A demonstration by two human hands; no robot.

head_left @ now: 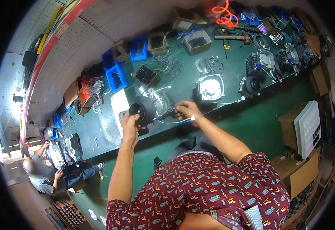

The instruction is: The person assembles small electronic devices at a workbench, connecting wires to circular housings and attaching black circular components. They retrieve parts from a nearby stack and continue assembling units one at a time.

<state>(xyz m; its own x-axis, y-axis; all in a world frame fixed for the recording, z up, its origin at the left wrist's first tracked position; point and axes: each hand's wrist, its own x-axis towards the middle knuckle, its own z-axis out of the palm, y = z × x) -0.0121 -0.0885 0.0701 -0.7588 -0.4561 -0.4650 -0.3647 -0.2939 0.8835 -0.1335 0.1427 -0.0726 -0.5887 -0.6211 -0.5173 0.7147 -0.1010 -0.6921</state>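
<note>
I see the left hand [130, 128] closed around the rim of a black round motor housing [142, 110], fingers curled on its near edge. The housing sits at the front edge of the green workbench [98, 130], tilted so that its open face points toward me. My view shows the right hand [188, 111] just to the right of the housing, fingertips pinched together on a bundle of thin wires [175, 121], yellow and blue, that run from the housing to a small white connector [193, 119] at the wrist. I cannot tell exactly how many wires the pinch takes in.

Further right on the bench lies a white round cover [210, 87], and beyond it a second black motor unit [251, 85]. Blue parts bins [115, 74] and cardboard boxes of small parts [198, 41] stand along the far side. A coiled orange hose [225, 17] lies at the far edge. At lower left, another seated person [44, 176] works at a separate station.
</note>
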